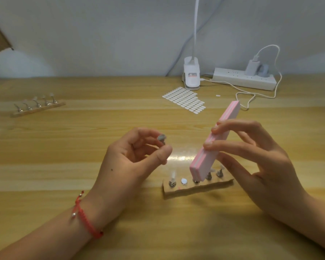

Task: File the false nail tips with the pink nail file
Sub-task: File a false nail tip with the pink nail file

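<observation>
The left hand [133, 156] pinched one nail stand [161, 138] between its fingertips while the right hand [255, 158] gripped the one pink nail file [214, 141], tilted above the near holder [197, 186] with four stands.

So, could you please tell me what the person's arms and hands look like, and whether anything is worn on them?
Both forearms are bare, with no sleeves in view. The left hand has a red braided cord bracelet with small silver beads at the wrist. The right hand shows no rings, watch or bracelet.
</observation>
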### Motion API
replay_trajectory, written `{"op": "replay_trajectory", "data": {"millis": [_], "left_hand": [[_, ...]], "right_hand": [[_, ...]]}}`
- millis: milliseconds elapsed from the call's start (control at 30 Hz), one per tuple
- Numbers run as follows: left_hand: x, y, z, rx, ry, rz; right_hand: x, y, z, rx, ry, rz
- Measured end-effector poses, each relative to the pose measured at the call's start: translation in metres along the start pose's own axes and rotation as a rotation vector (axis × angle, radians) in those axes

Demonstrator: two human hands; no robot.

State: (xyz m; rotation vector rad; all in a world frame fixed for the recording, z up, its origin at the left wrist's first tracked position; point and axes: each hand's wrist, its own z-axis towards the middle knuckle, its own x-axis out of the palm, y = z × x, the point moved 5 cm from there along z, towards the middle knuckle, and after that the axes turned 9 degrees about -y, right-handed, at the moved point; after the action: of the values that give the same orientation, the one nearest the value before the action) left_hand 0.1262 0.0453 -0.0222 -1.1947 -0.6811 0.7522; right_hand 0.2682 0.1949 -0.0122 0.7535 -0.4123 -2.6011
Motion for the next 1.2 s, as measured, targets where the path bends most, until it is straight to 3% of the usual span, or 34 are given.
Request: {"op": "replay_trajectory", "data": {"millis": [700,833,933,1067,1200], "left_hand": [[0.006,0.009,-0.001,-0.142,0.136,-0.134],[0.001,0.008,0.005,-0.104,0.033,-0.165],[-0.008,-0.001,0.010,0.054,-0.025,0.053],[0.006,-0.018,-0.009,0.565,0.224,0.527],[0.023,-0.024,-0.033,0.887,0.336,0.786]], "right_hand": [[0.002,0.006,0.000,-0.038,0.015,-0.007],[0.003,0.008,0.000,-0.066,0.028,-0.027],[-0.001,0.002,0.000,-0.031,0.009,-0.017],[-0.005,-0.010,0.003,0.057,-0.043,-0.011],[-0.009,-0.019,0.007,0.157,-0.116,0.030]]}}
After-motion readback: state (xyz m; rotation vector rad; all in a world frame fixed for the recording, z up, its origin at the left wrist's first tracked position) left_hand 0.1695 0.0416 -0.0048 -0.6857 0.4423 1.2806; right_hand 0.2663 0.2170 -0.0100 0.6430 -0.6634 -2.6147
